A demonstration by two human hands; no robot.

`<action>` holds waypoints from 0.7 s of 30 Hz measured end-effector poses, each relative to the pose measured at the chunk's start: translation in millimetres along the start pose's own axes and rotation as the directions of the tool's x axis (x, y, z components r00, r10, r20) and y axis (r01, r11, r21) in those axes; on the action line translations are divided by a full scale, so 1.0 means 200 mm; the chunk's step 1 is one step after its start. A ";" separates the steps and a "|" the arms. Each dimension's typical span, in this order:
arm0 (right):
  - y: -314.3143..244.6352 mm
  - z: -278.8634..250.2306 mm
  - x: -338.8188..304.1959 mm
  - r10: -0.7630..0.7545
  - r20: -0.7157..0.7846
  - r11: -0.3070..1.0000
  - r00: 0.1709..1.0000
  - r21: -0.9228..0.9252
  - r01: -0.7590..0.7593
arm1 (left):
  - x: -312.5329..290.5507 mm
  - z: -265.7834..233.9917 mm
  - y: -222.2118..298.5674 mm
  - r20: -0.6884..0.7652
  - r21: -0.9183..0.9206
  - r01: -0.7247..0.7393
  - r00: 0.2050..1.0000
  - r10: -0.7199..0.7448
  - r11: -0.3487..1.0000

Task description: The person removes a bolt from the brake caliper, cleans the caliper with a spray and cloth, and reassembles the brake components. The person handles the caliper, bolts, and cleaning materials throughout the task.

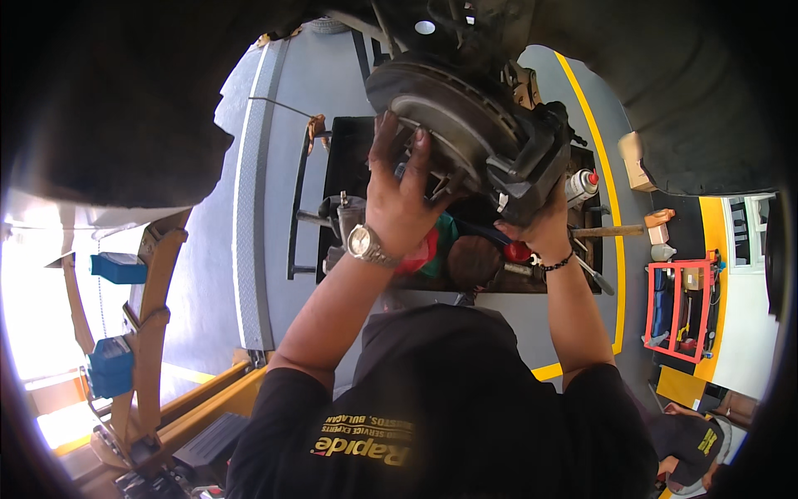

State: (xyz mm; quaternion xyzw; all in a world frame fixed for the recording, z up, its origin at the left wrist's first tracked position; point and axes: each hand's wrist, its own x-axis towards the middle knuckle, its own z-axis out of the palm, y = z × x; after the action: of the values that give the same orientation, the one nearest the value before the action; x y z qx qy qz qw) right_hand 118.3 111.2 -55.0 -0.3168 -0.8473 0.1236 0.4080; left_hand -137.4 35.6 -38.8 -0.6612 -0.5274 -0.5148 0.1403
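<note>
A grey brake disc (453, 112) stands tilted in front of me under the raised car. My left hand (401, 187), with a watch on its wrist, rests against the disc's hub face by the wheel studs, its fingers stretched and spread. On the right edge of the disc sits a dark brake caliper (536, 162). From below, my right hand (544, 229) grips the caliper's lower end; its fingers are partly hidden behind the caliper. A dark bracelet circles that wrist.
Beneath my hands is a black tool cart (353, 137) carrying a spray can (581, 186), a wooden handle (611, 231) and red and green cloths (436, 245). Yellow lift arms (150, 333) stand left. A red rack (682, 308) and another person (690, 449) are at right.
</note>
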 end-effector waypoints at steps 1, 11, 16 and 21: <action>0.00 -0.01 0.00 -0.041 -0.004 0.999 0.999 -0.031 0.041 | 0.00 0.00 -0.01 0.002 0.005 -0.013 1.000 0.013 1.000; 0.24 -0.12 -0.04 0.392 0.311 0.141 0.866 0.910 -0.390 | 0.00 0.01 -0.03 -0.094 -0.084 0.008 0.995 -0.015 0.996; 0.35 -0.20 0.09 0.192 0.457 0.685 0.868 0.571 -0.452 | -0.01 0.05 -0.03 -0.085 0.046 -0.009 0.996 0.013 0.999; 0.36 -0.29 0.25 0.050 0.689 0.725 0.723 0.473 -0.501 | -0.04 0.06 -0.01 -0.011 -0.178 0.159 0.987 -0.163 0.971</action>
State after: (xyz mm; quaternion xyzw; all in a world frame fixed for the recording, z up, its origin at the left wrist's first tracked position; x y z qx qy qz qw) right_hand 171.7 196.0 -21.9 -0.2308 -0.7788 0.5624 0.1546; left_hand -132.3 40.1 -52.1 -0.6195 -0.5297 -0.5776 0.0454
